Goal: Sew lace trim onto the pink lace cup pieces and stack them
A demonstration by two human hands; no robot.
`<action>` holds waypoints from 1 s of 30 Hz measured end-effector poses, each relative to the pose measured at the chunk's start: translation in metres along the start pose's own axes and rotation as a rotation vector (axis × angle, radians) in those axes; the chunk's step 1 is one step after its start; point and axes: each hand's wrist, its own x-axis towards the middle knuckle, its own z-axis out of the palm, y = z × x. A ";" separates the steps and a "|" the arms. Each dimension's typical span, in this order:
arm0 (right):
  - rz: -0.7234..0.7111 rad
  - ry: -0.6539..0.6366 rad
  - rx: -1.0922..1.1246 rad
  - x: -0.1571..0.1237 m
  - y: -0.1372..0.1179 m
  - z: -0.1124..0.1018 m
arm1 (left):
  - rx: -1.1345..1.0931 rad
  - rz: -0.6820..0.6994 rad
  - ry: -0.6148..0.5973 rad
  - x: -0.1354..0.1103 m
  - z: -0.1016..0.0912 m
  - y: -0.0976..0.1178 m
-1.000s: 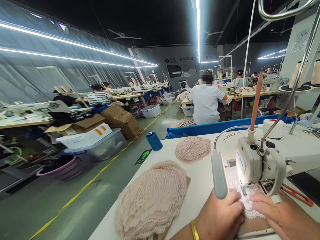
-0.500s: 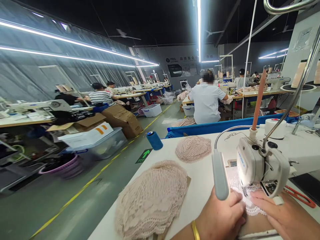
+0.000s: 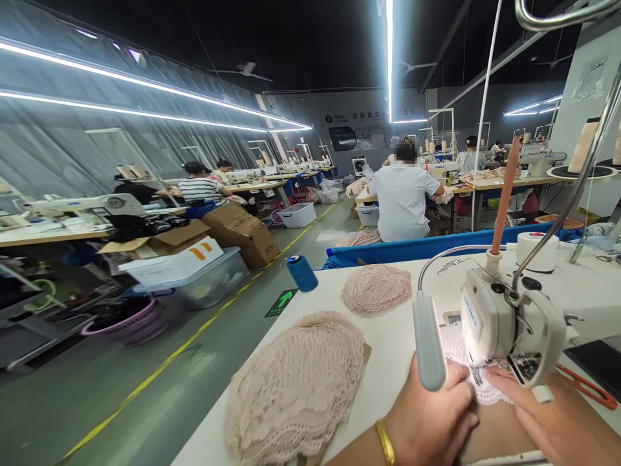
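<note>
A white sewing machine [image 3: 488, 320] stands at the right, its needle area lit. Pale scalloped lace fabric [image 3: 490, 393] lies under its presser foot. My left hand [image 3: 436, 414], with a gold bracelet [image 3: 385, 443] at the wrist, is curled with its fingers closed on the lace's left side, beside the needle. My right hand [image 3: 553, 404] rests on the lace's right side, fingers stretched toward the presser foot; the machine head covers part of it. A grey lamp [image 3: 429, 343] on a bendable neck hangs just over my left hand.
Left of the machine lie a large stack of beige lace pieces [image 3: 295, 382] and a smaller lace stack [image 3: 377, 289]. A blue thread cone [image 3: 301, 273] stands at the table edge. Orange-red snips [image 3: 589, 386] lie at right. A co-worker [image 3: 400, 197] sits ahead.
The lace has shifted slightly under the presser foot, with both hands staying on it. The whole view has moved a little; the lace stacks stay where they were.
</note>
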 end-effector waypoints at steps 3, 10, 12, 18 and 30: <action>-0.007 0.019 -0.023 -0.001 0.000 0.000 | 0.030 0.036 -0.012 -0.002 0.005 -0.002; -0.185 -0.058 -0.081 -0.009 0.001 0.003 | 0.155 0.123 0.025 -0.010 0.025 -0.007; -0.176 -0.055 -0.088 -0.009 0.001 0.006 | 0.143 0.118 0.015 -0.010 0.023 -0.008; -0.081 0.022 -0.050 -0.005 0.000 0.007 | 0.095 0.094 -0.012 -0.008 0.015 -0.010; -0.037 0.048 -0.045 -0.003 -0.002 0.008 | 0.063 0.065 -0.029 -0.004 0.009 -0.009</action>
